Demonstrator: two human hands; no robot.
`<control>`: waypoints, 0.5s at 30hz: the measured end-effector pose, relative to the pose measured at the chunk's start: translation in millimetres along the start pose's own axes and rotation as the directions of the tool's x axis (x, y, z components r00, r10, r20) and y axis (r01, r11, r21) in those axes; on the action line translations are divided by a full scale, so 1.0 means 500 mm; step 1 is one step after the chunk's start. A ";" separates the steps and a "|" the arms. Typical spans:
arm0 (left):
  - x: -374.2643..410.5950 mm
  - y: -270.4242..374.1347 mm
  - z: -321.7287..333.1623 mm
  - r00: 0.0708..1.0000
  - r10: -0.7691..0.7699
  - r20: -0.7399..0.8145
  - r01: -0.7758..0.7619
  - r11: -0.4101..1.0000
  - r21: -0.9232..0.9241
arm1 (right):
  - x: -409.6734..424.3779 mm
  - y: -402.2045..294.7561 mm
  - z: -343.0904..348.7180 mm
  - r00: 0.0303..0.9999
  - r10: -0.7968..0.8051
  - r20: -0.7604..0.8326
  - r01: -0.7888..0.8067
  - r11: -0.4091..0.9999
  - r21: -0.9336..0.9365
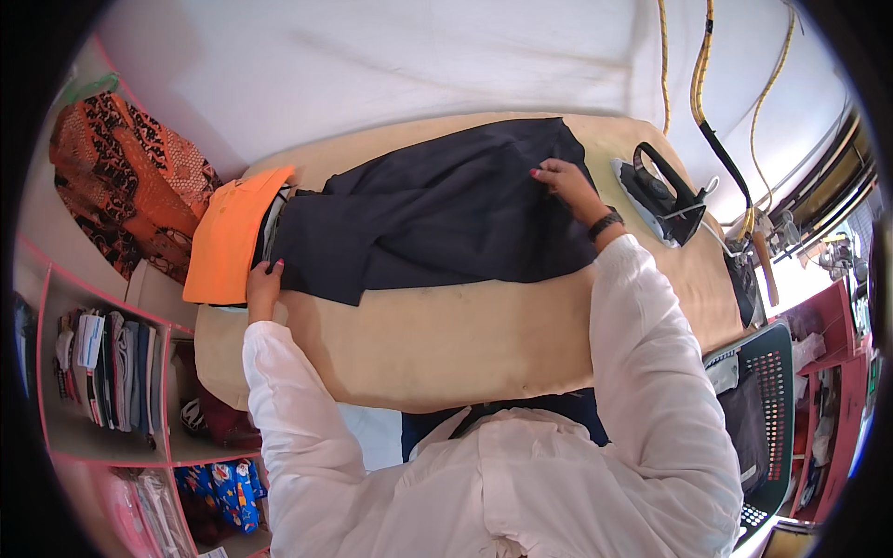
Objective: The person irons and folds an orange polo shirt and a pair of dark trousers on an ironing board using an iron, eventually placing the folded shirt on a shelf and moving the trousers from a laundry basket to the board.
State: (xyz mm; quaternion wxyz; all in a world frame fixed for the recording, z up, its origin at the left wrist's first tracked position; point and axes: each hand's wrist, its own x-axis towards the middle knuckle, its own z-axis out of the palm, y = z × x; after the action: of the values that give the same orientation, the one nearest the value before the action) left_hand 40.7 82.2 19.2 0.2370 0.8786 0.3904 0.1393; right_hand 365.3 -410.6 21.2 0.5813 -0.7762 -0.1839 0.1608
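Note:
A dark garment (pixel 446 209) lies spread lengthwise on a beige padded ironing table (pixel 446 342), with some folds and creases in it. My right hand (pixel 561 183) is over the garment's right part, thumb and fingers close together; whether it pinches the cloth is hard to see. At the garment's left end, my left hand (pixel 264 284) touches the edge between it and a stack of folded clothes topped by an orange garment (pixel 230 237). To the right of the dark garment, a clothes iron (pixel 663 199) rests on the table, its handle upward and a cord attached.
Yellow-and-black cords (pixel 701 77) hang at the back right. Shelves with folded clothes (pixel 115 370) stand at the left, below a patterned orange cloth (pixel 129 181). A dark green perforated basket (pixel 771 418) holding clothes is at the lower right. A white wall (pixel 446 56) borders the table.

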 end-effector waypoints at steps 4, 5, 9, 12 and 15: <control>-0.104 0.102 -0.123 0.983 0.026 0.184 0.096 0.780 -0.618 | -0.073 -0.065 -0.073 0.966 -0.176 -0.188 0.225 0.931 0.288; -0.120 0.091 -0.149 0.974 0.129 0.188 0.058 0.657 -0.752 | -0.090 -0.081 -0.094 0.956 -0.192 -0.221 0.265 0.888 0.375; -0.181 0.087 -0.270 0.892 0.447 -0.062 -0.270 0.418 -0.868 | -0.214 -0.167 -0.159 0.794 -0.416 -0.443 0.582 0.731 0.357; -0.276 0.134 -0.363 0.770 0.528 -0.357 -0.549 0.264 -0.793 | -0.286 -0.190 -0.217 0.714 -0.547 -0.438 0.693 0.644 0.325; -0.301 0.099 -0.402 0.840 0.340 -0.423 -0.422 -0.082 -0.903 | -0.360 -0.205 -0.263 0.613 -0.662 -0.432 0.785 0.574 0.234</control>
State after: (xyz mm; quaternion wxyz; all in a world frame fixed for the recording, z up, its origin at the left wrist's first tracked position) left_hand -114.0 2.1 207.0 0.7065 0.5393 -0.0708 0.4527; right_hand 257.7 -580.2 161.9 0.7613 -0.5076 -0.3615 -0.1789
